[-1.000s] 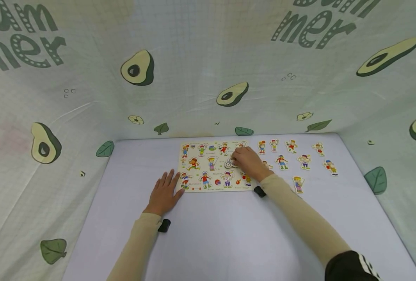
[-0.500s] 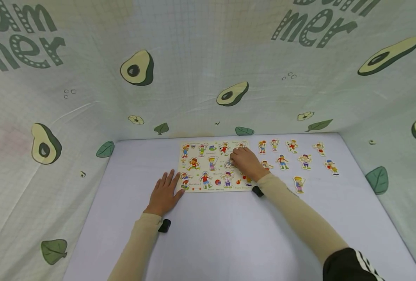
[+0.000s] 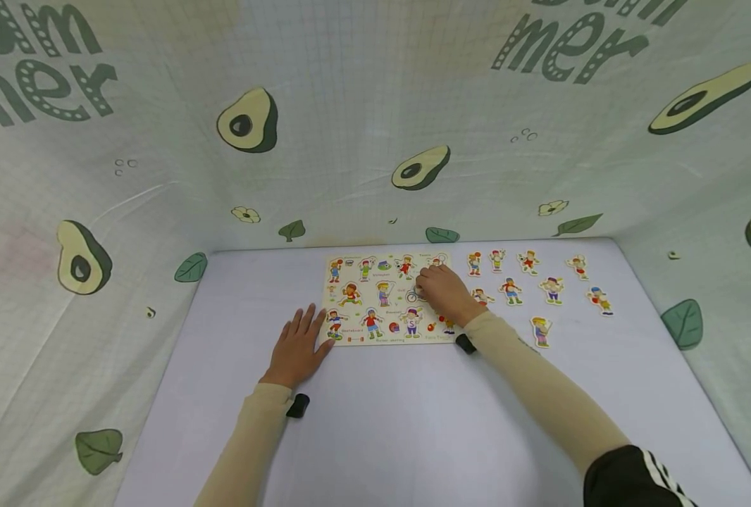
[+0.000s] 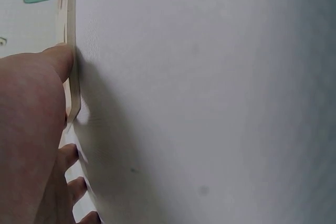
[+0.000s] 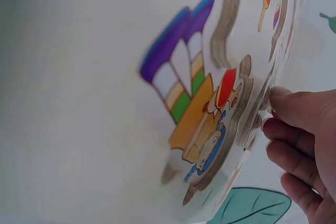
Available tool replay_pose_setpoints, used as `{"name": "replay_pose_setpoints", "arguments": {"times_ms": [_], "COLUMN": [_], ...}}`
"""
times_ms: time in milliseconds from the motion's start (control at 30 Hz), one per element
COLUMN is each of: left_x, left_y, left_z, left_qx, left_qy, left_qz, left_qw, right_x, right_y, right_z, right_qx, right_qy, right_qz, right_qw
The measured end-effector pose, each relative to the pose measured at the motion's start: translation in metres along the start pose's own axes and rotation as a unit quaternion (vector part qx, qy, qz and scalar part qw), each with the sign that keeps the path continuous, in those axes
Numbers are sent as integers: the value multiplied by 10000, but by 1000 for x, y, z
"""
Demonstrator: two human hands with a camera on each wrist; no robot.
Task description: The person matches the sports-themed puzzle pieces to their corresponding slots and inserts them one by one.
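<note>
In the head view, the right hand [image 3: 447, 292] is pinching the bicycle piece [image 3: 411, 296] above the puzzle board [image 3: 368, 343]; the wheel is pointing left past the fingertips, the hand mostly hiding its long axis. The left hand [image 3: 294, 348] is lying spread.

In the left wrist view, its thumb is touching the board.

In the right wrist view, fingers [image 5: 294, 148] are curling near the table-tennis player [image 5: 198, 129].

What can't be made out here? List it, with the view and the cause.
Head and right wrist views: whether the right hand has anything in its grip; its fingers hide this.
Head view: most words on the puzzle board; too small.
Head view: part of one loose piece; the right arm covers it.
Left wrist view: the rest of the puzzle board; the top edge cuts it off.
</note>
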State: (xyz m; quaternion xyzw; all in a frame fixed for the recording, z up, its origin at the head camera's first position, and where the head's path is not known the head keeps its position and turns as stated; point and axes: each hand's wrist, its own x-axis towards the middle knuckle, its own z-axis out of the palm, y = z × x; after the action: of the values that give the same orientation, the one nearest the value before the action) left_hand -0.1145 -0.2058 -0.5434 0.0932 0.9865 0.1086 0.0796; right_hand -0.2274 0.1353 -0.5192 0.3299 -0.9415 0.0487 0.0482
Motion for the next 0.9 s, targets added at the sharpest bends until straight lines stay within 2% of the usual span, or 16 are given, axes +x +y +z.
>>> {"name": "replay_pose_setpoints", "arguments": {"times_ms": [400,500,733,900], "left_x": [2,2,0,0], "left_y": [-2,-1,1,1], "left_z": [2,2,1,1], "left_qx": [48,15,-7,-20], "left_qy": [131,108,12,50], "left_qz": [40,37,21,-2], "left_qw": [9999,9999,10000,10000], "right_x": [2,-1,-17,-28], "right_y": [-1,-1,1,-1], "right_z": [-4,-2,-2,-10], "right_qx": [181,364,752,928], "right_qy": [-162,-6,686,876], "right_qz": [213,199,74,85], "right_qw": [9995,9991,9948,9918]}}
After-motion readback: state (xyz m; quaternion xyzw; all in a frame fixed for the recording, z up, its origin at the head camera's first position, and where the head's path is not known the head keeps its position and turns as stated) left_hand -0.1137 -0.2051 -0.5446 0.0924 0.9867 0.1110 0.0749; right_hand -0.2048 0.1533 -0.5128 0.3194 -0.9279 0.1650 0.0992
